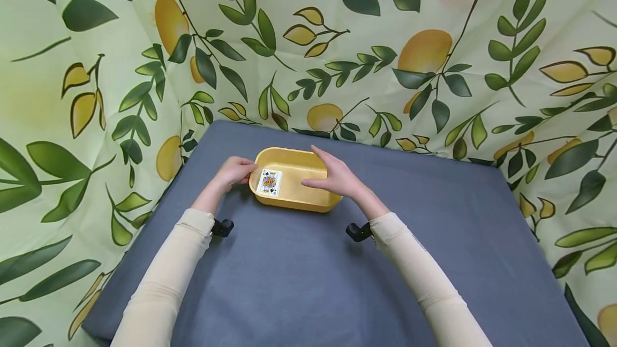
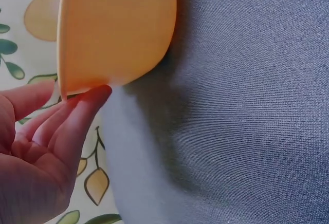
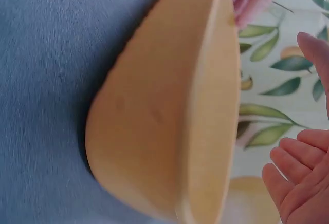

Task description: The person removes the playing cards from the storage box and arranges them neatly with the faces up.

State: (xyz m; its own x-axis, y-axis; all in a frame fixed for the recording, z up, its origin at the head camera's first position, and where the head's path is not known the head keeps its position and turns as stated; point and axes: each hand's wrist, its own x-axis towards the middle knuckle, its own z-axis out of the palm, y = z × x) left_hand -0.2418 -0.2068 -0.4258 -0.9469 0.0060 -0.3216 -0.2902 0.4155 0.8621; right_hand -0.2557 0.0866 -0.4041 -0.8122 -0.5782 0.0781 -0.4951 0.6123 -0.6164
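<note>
Leafy cloth (image 1: 270, 95) behind and along both sides, pale, printed with green sprigs and orange fruit. Below, a grey-blue tabletop (image 1: 289, 277) with its far edge close against the cloth.

From the left, a cream left sleeve (image 1: 161, 277) reaching up from the bottom edge, with a black left mount (image 1: 223, 228) at the cuff. Next, the left hand (image 1: 233, 171), nearly closed, pinching the left-end rim of a yellow tub (image 1: 291, 189), thumb on the inner side, fingers against the outside wall. Upright on the tabletop, open at the top, left of the middle and toward the far edge. Inside, at the left end, a card (image 1: 269, 182), face up, with a court figure and black spade marks.

Over the tub's right end, the right hand (image 1: 335, 174), wide open, thumb and fingers well spread, holding nothing, apart from the rim in the right wrist view. Farther right, a black right mount (image 1: 358, 232) at the cuff of a cream right sleeve (image 1: 419, 272), running down to the bottom edge.
</note>
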